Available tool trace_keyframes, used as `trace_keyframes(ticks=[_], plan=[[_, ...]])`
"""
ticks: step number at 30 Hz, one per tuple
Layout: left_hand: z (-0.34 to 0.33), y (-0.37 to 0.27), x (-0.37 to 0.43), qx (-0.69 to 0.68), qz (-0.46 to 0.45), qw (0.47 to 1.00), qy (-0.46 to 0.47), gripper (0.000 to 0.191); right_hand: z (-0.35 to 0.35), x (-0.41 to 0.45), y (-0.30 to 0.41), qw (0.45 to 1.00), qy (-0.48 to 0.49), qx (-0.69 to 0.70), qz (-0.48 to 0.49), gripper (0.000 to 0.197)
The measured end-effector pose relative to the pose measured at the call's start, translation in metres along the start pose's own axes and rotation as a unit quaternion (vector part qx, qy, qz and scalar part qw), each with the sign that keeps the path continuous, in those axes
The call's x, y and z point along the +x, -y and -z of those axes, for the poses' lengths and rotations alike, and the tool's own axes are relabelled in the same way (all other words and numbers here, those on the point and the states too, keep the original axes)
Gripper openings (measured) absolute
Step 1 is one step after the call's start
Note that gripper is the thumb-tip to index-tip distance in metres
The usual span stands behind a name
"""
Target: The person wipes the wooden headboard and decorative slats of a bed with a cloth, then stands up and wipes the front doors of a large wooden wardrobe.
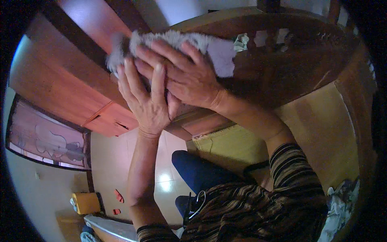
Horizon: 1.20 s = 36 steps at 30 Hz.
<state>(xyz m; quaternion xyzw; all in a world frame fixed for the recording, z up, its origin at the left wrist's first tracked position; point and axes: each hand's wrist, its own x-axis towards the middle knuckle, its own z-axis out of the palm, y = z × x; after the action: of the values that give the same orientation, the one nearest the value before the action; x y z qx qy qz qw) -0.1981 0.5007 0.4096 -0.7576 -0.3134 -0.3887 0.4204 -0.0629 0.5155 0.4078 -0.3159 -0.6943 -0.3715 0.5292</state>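
Both hands lie close together over a fluffy grey-and-white cloth item (pixel 172 37) at the top centre, by a dark wooden surface (pixel 281 66). My left hand (pixel 148 96) is spread over its left part, fingers apart and pointing up. My right hand (pixel 184 72) lies flat across its middle, with its fingers towards the upper left; its lower edge overlaps my left thumb. A smooth pale mauve part or cloth (pixel 221 57) extends to the right of the fluffy part. Whether any fingers grip the material is hidden.
A crumpled pale piece (pixel 241 42) and small papers (pixel 261 38) lie on the dark wood. Reddish wooden cabinet fronts (pixel 66 87) stand at left. Below are a yellow cloth (pixel 229 145), red slippers (pixel 118 196) on the tiled floor and a yellow container (pixel 87 203). Clothes (pixel 338 208) lie lower right.
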Motion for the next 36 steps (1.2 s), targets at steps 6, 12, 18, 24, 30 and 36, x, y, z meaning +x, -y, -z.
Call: trace_keyframes(ticks=[6,12,18,24,30,36], plan=[[-0.024,-0.050,-0.017,-0.042,0.015,0.995,0.094,0.063,0.025,-0.069,-0.035,0.993,0.115,0.016,0.006,0.043],[-0.033,-0.081,0.022,-0.180,-0.043,0.976,0.114,0.062,0.055,-0.088,-0.063,0.996,0.065,-0.009,-0.066,0.031],[-0.032,-0.062,0.031,-0.177,-0.076,0.978,0.076,0.060,0.032,-0.081,-0.053,0.993,-0.008,0.002,-0.121,0.026],[-0.033,-0.033,-0.032,-0.038,-0.027,0.998,0.046,0.043,0.026,-0.048,-0.036,0.985,-0.015,0.046,-0.167,0.027],[-0.046,-0.060,-0.063,-0.083,-0.053,0.995,0.028,0.032,0.049,-0.082,-0.041,0.995,0.032,0.058,-0.081,0.026],[-0.059,-0.094,0.003,-0.106,-0.161,0.978,0.085,0.031,0.092,-0.104,-0.080,0.975,0.093,-0.066,-0.190,0.029]])
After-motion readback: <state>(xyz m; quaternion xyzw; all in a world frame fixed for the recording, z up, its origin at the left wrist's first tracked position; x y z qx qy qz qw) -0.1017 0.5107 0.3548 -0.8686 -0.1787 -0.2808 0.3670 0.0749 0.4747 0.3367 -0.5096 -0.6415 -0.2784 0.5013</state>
